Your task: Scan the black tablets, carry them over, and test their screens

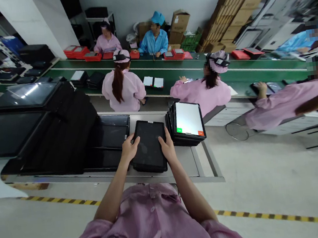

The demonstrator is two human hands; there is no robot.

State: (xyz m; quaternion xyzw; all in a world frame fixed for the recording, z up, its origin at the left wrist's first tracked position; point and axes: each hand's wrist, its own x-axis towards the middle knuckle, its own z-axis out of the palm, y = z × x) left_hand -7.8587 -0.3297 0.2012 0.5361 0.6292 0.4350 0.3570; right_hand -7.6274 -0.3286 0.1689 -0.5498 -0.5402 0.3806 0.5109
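A black tablet [149,147] with a dark screen is between my two hands, over a low stack of similar tablets whose edges show beneath it. My left hand [130,147] grips its left edge, thumb on the front. On the opposite edge, my right hand [167,145] holds it the same way, fingers along the side. Whether the tablet rests on the stack or is lifted, I cannot tell. Just right of my right hand stands a taller pile of tablets [188,119], the top one lit white with green and red corner marks. Black trays [112,126] lie to the left.
High stacks of black trays [70,126] fill the left of the grey cart [181,162]. Beyond it runs a green conveyor table [130,70] with several seated co-workers [122,85]. Yellow-black tape [275,216] marks the floor. Cardboard boxes [227,14] lean at the back wall.
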